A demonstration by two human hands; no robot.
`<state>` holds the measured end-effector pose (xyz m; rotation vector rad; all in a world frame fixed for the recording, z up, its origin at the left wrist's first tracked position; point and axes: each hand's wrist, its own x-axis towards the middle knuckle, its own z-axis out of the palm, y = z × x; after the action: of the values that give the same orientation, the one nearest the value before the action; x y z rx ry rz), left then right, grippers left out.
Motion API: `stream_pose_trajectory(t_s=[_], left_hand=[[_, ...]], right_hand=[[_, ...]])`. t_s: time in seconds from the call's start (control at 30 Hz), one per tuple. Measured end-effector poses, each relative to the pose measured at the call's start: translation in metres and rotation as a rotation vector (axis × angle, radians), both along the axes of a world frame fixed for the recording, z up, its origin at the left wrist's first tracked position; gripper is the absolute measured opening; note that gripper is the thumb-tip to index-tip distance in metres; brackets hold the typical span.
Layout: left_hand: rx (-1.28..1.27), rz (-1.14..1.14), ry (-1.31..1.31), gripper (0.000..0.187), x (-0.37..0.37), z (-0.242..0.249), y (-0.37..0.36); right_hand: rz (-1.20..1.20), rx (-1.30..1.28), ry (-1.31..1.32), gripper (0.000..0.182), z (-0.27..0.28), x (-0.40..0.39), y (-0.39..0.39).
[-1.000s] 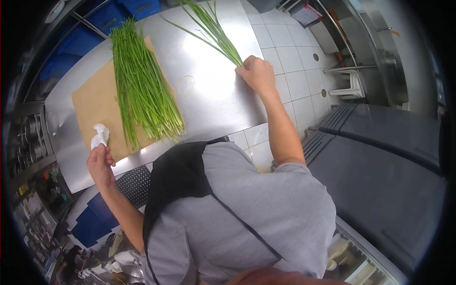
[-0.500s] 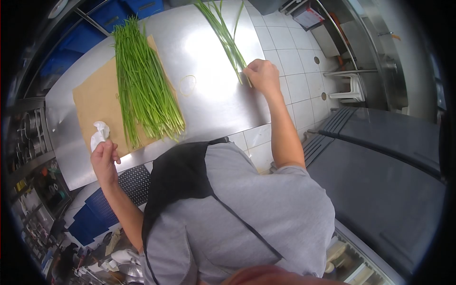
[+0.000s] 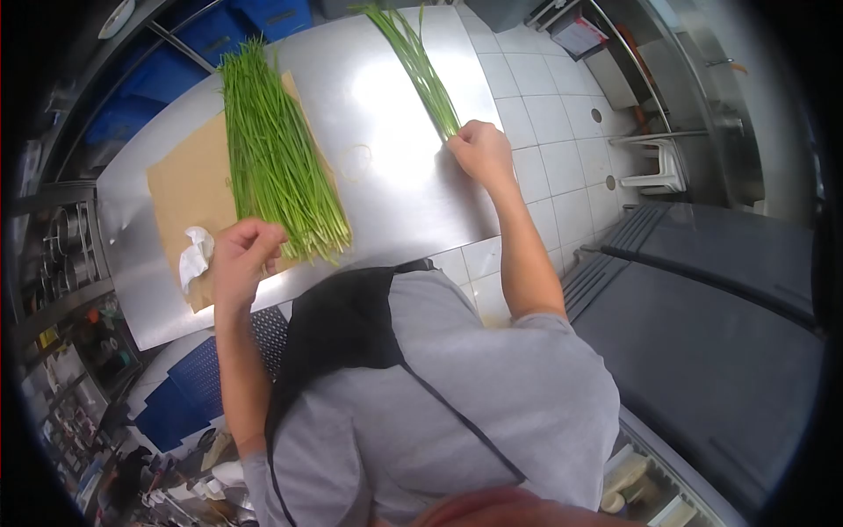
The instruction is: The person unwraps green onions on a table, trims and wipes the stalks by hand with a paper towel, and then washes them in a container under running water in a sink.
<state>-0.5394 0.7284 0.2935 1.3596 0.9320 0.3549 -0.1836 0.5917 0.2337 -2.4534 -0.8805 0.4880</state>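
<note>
My right hand (image 3: 485, 151) is closed around the lower ends of a small bunch of garlic chives (image 3: 414, 66), near the right edge of the steel table. The leafy ends point away from me. A large pile of garlic chives (image 3: 277, 154) lies on brown paper (image 3: 189, 189), cut ends towards me. My left hand (image 3: 246, 255) is at the near left corner of the pile, fingers curled in; what they hold, if anything, is hidden. Beside its wrist lies a crumpled white tissue (image 3: 196, 256) on the paper.
A thin rubber band (image 3: 357, 162) lies on the steel table (image 3: 395, 202) between the pile and the bunch. Blue crates (image 3: 211, 39) stand beyond the far edge. Grey cabinet doors (image 3: 685, 351) are at my right, and a white stool (image 3: 659, 167) stands farther off.
My left hand has moved right, away from the tissue to the pile's near end. The bunch in my right hand is now gathered more tightly.
</note>
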Motion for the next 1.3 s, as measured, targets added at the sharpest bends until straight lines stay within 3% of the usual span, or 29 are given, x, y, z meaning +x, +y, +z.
stream_pose_trajectory(t_s=[0.1,0.2,0.3,0.53,0.77,1.13,1.3], left_hand=[[0.007,-0.097,0.026,0.015,0.02,0.002,-0.004],[-0.055,-0.169,-0.008,0.016,0.054,-0.006,-0.01],[-0.133,-0.241,-0.042,0.024,0.102,-0.014,-0.015],[-0.556,-0.102,-0.304,0.038,0.171,-0.027,-0.013],[-0.525,-0.152,-0.336,0.022,0.17,-0.022,-0.002],[-0.379,-0.003,-0.281,0.021,0.164,-0.025,0.002],[-0.421,-0.086,-0.318,0.024,0.16,-0.021,0.005]], right_hand=[[-0.028,0.122,0.29,0.022,0.003,0.009,-0.013],[-0.123,0.372,0.745,0.017,0.029,-0.001,-0.017],[-0.207,0.488,0.891,0.009,0.049,-0.02,-0.014],[0.0,0.502,0.989,0.012,0.061,-0.061,-0.024],[0.078,0.502,0.927,0.015,0.049,-0.061,-0.026],[0.14,0.504,1.065,0.013,0.033,-0.068,-0.009],[0.188,0.497,0.922,0.017,0.027,-0.068,-0.01]])
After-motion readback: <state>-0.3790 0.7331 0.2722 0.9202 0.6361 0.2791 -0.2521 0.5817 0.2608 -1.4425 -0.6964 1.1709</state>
